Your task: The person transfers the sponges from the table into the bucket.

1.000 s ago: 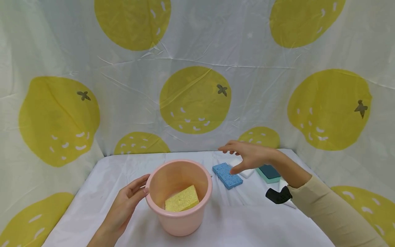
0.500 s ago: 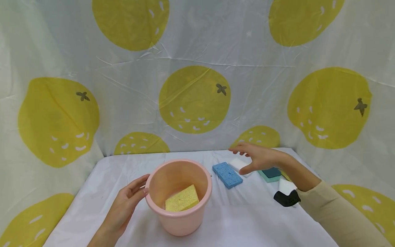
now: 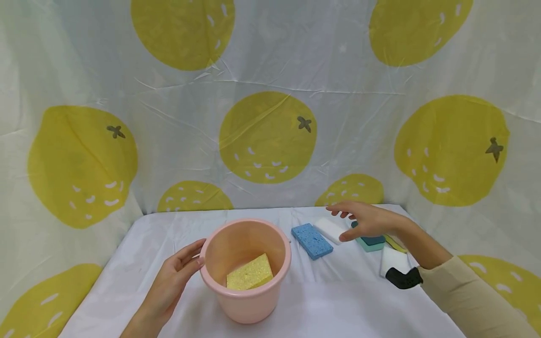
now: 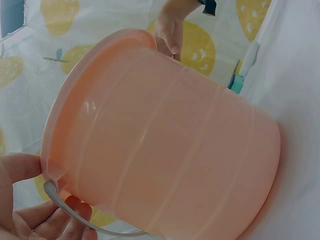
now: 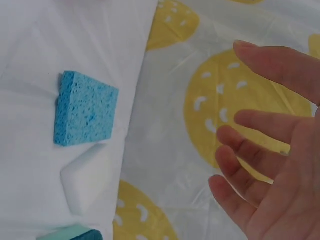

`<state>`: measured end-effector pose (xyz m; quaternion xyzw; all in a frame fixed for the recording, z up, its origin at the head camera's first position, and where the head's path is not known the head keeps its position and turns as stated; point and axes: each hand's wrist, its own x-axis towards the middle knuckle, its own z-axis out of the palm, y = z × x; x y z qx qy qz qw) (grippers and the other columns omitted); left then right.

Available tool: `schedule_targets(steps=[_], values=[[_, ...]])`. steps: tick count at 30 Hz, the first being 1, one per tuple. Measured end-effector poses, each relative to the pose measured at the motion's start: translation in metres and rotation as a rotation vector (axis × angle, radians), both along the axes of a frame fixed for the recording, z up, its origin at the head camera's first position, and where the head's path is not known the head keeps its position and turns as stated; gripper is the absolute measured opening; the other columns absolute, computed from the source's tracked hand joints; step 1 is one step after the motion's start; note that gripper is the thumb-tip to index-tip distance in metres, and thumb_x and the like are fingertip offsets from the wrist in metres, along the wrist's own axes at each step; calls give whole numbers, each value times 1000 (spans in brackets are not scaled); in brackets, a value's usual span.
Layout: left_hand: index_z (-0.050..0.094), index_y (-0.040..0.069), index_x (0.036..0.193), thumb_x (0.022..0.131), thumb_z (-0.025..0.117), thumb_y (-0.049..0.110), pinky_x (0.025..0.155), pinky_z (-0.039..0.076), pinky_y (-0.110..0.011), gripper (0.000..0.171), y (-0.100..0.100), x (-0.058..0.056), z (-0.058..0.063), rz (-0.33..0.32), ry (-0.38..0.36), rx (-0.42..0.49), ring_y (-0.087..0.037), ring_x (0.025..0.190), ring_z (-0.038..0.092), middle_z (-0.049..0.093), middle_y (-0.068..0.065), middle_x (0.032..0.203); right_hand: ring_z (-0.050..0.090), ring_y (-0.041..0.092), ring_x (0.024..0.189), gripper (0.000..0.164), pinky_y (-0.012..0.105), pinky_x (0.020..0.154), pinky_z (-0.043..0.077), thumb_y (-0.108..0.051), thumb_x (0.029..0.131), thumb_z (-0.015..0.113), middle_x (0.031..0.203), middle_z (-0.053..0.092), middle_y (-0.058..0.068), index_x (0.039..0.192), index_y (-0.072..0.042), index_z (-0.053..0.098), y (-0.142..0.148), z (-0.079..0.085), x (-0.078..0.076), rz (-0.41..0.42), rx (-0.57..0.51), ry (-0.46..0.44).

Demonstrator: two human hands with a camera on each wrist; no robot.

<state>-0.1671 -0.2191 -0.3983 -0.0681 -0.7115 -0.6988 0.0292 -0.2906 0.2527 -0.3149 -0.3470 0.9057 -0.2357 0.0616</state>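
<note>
Pink bucket (image 3: 249,303) at your left hand (image 3: 172,276), which pinches its rim; yellow sponge (image 3: 250,273) inside. Your right hand (image 3: 368,219), loosely spread, holds nothing, hovering near a white sponge (image 3: 328,229); blue sponge (image 3: 312,240) between hands.

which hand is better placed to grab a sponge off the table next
Probably the right hand: it is empty, open and hovers near the white sponge, while the left hand holds the bucket.

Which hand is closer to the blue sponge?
The right hand. It's in the air, right of the blue sponge. The left hand holds the pink bucket, which stands between it and the sponge.
</note>
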Motion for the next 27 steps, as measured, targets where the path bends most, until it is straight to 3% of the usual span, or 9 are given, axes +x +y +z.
schedule_targets(steps=[7,16,27], values=[[47,0,152,103,65,14,100,40,-18,54,0,-1,-1,1,1,-1,-19,125,60,51,-14,151,53,38,123,77,62,103,44,-29,89,83,140,54,18,151,1,46,21,-9,-3,-41,-49,-18],[48,0,151,102,67,15,100,41,-18,55,1,0,0,15,-16,-4,-18,125,61,51,-14,151,53,37,120,80,63,101,45,-34,88,83,138,56,20,149,3,47,42,-25,-3,-124,-34,-21],[48,0,151,102,66,14,100,40,-18,54,1,-1,0,15,-8,-5,-19,124,61,51,-14,151,49,43,127,79,63,103,43,-35,90,82,145,52,22,151,-1,47,70,-49,0,-176,-77,-106]])
